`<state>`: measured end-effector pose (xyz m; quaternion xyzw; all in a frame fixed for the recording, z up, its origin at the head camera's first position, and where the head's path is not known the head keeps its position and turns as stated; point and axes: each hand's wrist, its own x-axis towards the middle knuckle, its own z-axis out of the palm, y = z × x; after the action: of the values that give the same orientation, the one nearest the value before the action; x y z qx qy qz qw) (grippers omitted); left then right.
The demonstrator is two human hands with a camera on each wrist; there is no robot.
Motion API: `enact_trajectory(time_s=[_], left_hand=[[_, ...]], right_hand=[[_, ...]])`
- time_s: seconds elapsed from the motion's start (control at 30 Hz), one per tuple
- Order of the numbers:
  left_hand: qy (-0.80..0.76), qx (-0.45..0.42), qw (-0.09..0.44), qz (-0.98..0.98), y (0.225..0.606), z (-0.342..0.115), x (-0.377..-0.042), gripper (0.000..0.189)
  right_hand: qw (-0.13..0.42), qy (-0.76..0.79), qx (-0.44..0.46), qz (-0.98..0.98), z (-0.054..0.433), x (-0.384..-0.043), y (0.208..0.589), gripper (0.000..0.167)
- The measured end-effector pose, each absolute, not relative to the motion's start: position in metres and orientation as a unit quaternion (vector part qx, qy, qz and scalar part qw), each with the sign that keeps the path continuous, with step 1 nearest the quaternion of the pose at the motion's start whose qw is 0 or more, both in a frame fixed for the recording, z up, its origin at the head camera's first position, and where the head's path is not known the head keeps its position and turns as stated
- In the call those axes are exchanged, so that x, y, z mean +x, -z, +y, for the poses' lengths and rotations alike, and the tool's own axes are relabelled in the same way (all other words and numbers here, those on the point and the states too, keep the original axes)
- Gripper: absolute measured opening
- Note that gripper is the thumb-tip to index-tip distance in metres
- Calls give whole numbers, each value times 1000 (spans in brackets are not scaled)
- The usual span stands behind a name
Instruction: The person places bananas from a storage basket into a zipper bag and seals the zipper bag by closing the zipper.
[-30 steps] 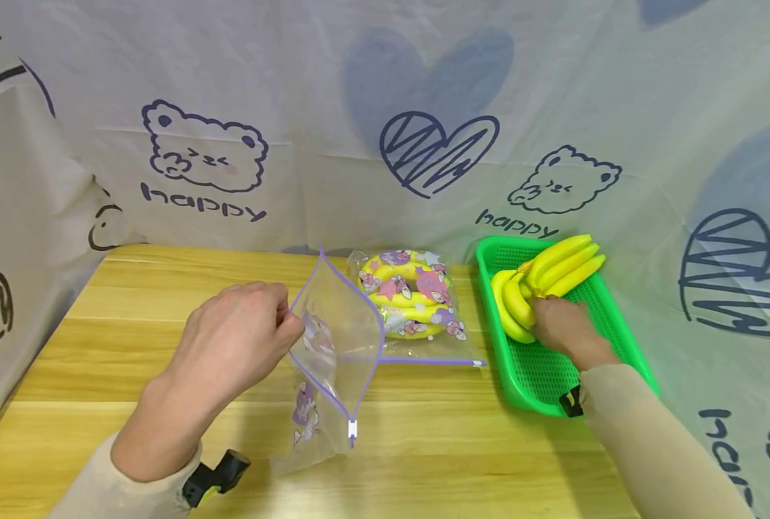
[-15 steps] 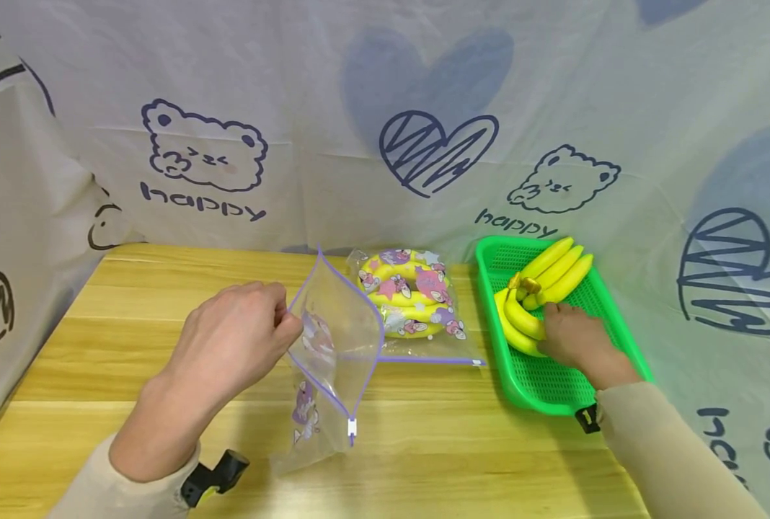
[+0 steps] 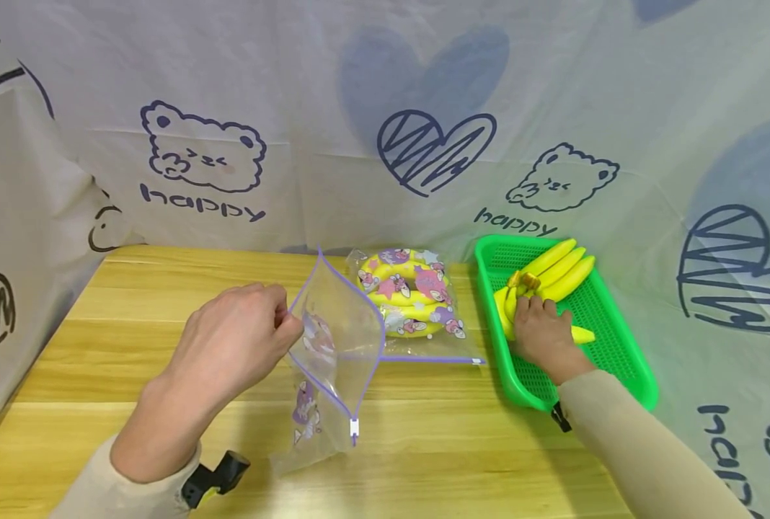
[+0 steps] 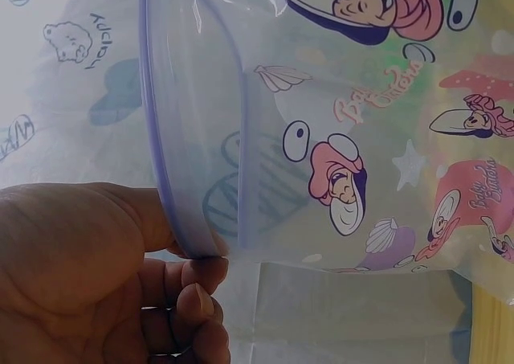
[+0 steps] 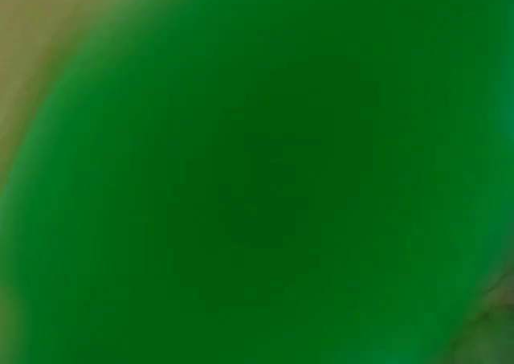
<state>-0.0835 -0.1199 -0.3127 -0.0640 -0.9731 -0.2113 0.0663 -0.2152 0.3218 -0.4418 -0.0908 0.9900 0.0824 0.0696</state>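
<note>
My left hand (image 3: 239, 346) pinches the purple-edged mouth of a clear printed zip bag (image 3: 339, 346), which hangs open in front of the hand. The left wrist view shows the thumb and forefinger on the bag's purple zip strip (image 4: 152, 99). Inside the green basket (image 3: 634, 375), my right hand (image 3: 543, 335) curls its fingers round a banana (image 3: 582, 335), whose tip sticks out to the right of the hand. Other yellow bananas (image 3: 560, 270) lie just beyond the fingers. Blurred green basket fills the right wrist view and hides that hand's fingers.
A second printed zip bag (image 3: 414, 295) with yellow bananas in it lies at the back of the wooden table (image 3: 437, 461), left of the basket. A white printed cloth (image 3: 320, 86) hangs behind and at both sides.
My right hand drew back with the bananas shifting toward me, then moved left over the nearer ones, where a banana tip shows at its right. The left hand and bag stayed put.
</note>
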Motion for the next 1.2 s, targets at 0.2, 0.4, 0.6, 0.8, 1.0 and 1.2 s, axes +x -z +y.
enact_trajectory(time_s=[0.2,0.4,0.6,0.8,1.0,1.2], left_hand=[[211,-62,63,-973,313,-121,-83,22],[213,-61,63,-973,312,-121,-84,22],[216,-63,63,-972,313,-121,-84,23],[215,-61,57,-973,312,-122,-84,23],[215,-61,60,-973,312,-123,-85,24],[217,-60,63,-972,311,-122,-85,22]], right_hand=[[79,-88,-68,991,322,-220,453,55],[56,-97,-62,992,324,-220,463,25],[57,-71,-41,995,324,-215,460,30],[99,21,-1,995,325,-214,445,67],[97,38,17,994,326,-215,446,73],[69,29,25,997,322,-214,453,65]])
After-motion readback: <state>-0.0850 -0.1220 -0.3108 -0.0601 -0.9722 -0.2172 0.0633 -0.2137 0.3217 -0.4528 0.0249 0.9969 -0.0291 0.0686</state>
